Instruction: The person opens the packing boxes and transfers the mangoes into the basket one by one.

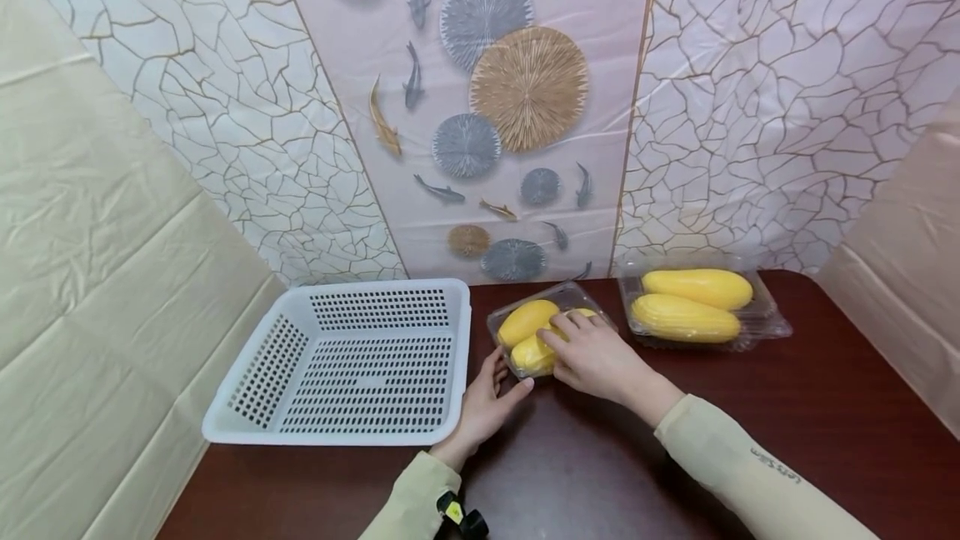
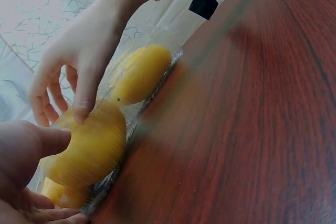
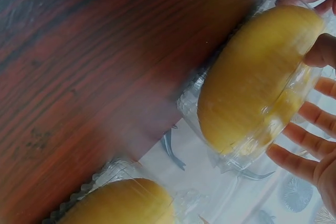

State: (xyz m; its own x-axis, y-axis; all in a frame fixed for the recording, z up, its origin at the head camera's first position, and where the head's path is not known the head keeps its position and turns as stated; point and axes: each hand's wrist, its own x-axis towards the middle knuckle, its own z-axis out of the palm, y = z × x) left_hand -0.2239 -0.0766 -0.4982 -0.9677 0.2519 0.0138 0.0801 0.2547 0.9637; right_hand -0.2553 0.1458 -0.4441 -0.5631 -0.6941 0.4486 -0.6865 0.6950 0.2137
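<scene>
A clear plastic box (image 1: 491,325) with two oblong yellow fruits (image 1: 527,321), which look like mangoes, sits on the table just right of the basket. My left hand (image 1: 480,412) is at the box's near left corner, thumb stretched out and fingers along its side. Over the box's right part lies my right hand (image 1: 600,361), fingers spread and fingertips at the clear cover above the nearer fruit. In the right wrist view its thumb and fingers (image 3: 315,140) are extended against the plastic. Part of the nearer fruit is hidden under this hand.
A white perforated plastic basket (image 1: 462,357) stands on the left, with nothing inside. Another clear box (image 1: 767,307) with two yellow fruits (image 1: 697,288) stands at the back right. The dark red wooden table (image 1: 555,473) meets a patterned wall covering (image 1: 510,190).
</scene>
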